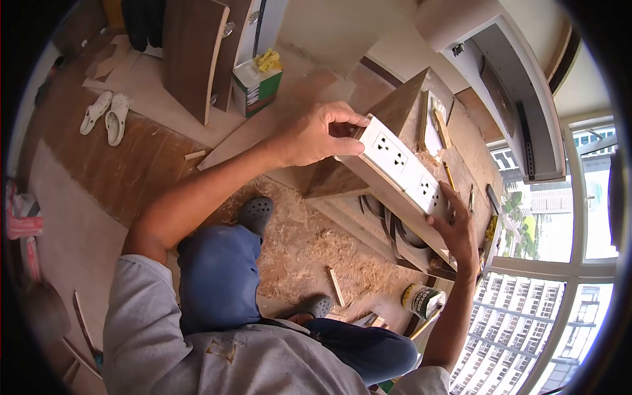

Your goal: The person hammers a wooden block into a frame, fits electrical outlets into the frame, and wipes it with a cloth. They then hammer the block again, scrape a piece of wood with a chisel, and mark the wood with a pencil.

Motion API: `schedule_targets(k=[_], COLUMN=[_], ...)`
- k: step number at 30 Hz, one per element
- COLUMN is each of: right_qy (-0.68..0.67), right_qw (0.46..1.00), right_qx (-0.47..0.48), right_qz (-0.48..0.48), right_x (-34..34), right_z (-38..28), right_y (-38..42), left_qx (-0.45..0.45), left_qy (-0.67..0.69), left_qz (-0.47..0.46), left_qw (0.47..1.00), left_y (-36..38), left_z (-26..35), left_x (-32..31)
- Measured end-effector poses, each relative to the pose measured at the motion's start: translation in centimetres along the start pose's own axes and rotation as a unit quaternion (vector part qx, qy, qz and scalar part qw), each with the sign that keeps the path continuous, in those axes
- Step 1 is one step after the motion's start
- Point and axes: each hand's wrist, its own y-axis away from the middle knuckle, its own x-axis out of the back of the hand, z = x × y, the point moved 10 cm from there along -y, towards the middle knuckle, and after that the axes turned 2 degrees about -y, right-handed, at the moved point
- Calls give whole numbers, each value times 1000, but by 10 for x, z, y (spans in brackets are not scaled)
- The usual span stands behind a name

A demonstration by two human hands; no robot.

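Observation:
A long white-faced board with power outlets is tilted in front of me, its wooden edge showing below the white face. Two pairs of sockets show in it. My left hand pinches its upper left end between thumb and fingers. At the lower right end, my right hand grips it, with the thumb at the near edge and the fingers at the far edge. Behind the board stands a wooden cabinet box. A pencil and a wood strip lie on the wooden work surface beyond it.
Wood shavings cover the floor around my feet. A paint bucket stands below my right arm. Further off are a green and white box, leaning brown panels and white clogs. Tall windows are at the right.

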Motion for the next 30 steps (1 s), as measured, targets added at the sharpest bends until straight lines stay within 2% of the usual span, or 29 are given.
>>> schedule_targets(k=[1, 3, 4, 6, 7, 8, 9, 10, 12, 13, 15, 16, 18, 19, 20, 22, 23, 26, 28, 30], right_qy=[-3, -8, 9, 20, 39, 59, 58, 53, -9, -8, -27, -40, -114, -70, -128, -154, -142, -129, -149, -139], right_qw=[1000, 1000, 1000, 1000, 999, 997, 995, 995, 991, 989, 990, 987, 978, 976, 957, 946, 949, 948, 944, 942], right_qx=[2, -1, 7, 11, 26, 43, 73, 75, 82, 94, 21, -27, -73, -91, -132, -174, -157, -143, -115, -107], right_qz=[-4, -6, -14, -18, -13, -12, 29, 31, 103, 110, 136, 153, 157, 184, 226, 225, 232, 252, 269, 284], right_x=[0, 1, 1, 2, 3, 1, 6, 8, 38, 46, 60, 65, 62, 66, 63, 51, 49, 45, 41, 39], right_z=[0, 1, -2, -2, -4, -7, -20, -19, -3, 7, 39, 59, 90, 103, 105, 112, 110, 107, 119, 120], right_y=[-1, -2, -4, -4, -3, -1, 5, 9, 21, 25, 39, 53, 72, 80, 89, 93, 91, 91, 89, 90], left_qx=[1, 46, 47, 24, 25, 43, 58, 68, 129, 131, 117, 113, 39, 49, 40, 25, 31, 57, 66, 95], left_qy=[2, 104, 104, 2, 0, 79, 155, 203, 185, 184, 100, 107, -32, -59, -53, -183, -245, -227, -219, -196], left_qz=[-2, 12, 6, -7, -12, 35, 84, 103, 56, 55, 60, 42, -7, -27, -46, -52, -94, -157, -173, -138], left_qw=[1000, 993, 993, 1000, 1000, 995, 983, 971, 973, 973, 986, 987, 999, 997, 997, 981, 964, 959, 958, 966], left_y=[1, 2, 3, 4, 5, 7, 11, 16, 28, 35, 40, 39, 25, 19, 12, 2, -2, -15, -21, -25], left_z=[0, -9, -8, 2, 3, 0, -3, 6, -11, -13, -11, -9, 11, 23, 38, 64, 60, 47, 43, 43], left_x=[-3, -5, -6, -3, -1, 12, 28, 46, 74, 78, 85, 82, 57, 40, 23, 3, -6, -23, -28, -26])
